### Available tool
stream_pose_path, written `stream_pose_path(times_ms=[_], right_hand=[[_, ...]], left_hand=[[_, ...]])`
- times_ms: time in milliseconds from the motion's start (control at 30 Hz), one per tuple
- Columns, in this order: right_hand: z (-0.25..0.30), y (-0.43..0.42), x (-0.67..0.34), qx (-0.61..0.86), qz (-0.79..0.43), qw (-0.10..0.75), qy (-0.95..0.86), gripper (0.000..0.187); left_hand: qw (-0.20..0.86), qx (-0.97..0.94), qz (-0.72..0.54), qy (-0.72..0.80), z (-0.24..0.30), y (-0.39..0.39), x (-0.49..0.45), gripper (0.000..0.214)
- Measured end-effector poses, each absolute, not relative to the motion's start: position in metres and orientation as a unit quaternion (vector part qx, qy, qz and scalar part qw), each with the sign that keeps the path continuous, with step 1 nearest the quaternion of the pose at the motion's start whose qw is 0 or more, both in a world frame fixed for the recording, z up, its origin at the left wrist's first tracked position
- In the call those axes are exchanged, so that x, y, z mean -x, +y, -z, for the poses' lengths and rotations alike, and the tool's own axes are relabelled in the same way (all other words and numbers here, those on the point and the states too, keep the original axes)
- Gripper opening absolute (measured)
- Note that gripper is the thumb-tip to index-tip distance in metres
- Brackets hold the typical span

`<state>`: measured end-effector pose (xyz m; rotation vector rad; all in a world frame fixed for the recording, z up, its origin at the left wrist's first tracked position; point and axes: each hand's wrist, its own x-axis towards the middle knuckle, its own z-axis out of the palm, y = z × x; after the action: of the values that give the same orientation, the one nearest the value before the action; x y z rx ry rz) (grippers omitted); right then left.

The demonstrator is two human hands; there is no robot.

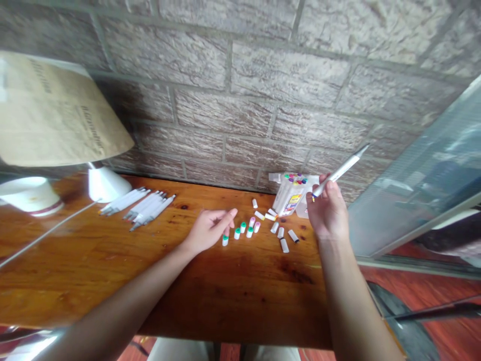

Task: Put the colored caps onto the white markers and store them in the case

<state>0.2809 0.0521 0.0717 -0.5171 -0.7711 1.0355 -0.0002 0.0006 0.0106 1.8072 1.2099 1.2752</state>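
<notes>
My right hand is closed around a white marker pen, held up with its tip pointing up and to the right. My left hand rests low over the wooden table, fingers loosely curled and apart, holding nothing, its fingertips close to a row of small green and pink caps. More white caps lie scattered between my hands. A clear plastic case of markers with coloured ends stands just behind my right hand.
Several uncapped white markers lie in a group at the back left. A white lamp base with a cord, a white bowl-like object and a brown paper envelope stand at the left. A brick wall runs behind; glass panel at the right.
</notes>
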Motion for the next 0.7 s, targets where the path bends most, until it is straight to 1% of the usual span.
stream_pose_path(times_ms=[167, 267, 367, 533, 700], right_hand=[[-0.079, 0.051, -0.279, 0.280, -0.422, 0.766, -0.396, 0.030], [-0.099, 0.058, -0.282, 0.296, -0.403, 0.765, -0.406, 0.032], [-0.124, 0.072, -0.289, 0.330, -0.333, 0.755, -0.458, 0.040], [-0.150, 0.095, -0.300, 0.394, -0.289, 0.661, -0.570, 0.041], [-0.146, 0.106, -0.313, 0.502, -0.210, 0.544, -0.639, 0.032]], left_hand=[[0.285, -0.685, -0.488, 0.459, -0.011, 0.002, 0.004, 0.055], [0.286, -0.677, -0.496, 0.463, -0.011, 0.003, 0.007, 0.055], [0.290, -0.670, -0.495, 0.471, -0.011, 0.004, 0.008, 0.054], [0.262, -0.671, -0.486, 0.495, -0.014, 0.004, 0.009, 0.054], [0.234, -0.671, -0.461, 0.531, -0.015, 0.008, 0.011, 0.055]])
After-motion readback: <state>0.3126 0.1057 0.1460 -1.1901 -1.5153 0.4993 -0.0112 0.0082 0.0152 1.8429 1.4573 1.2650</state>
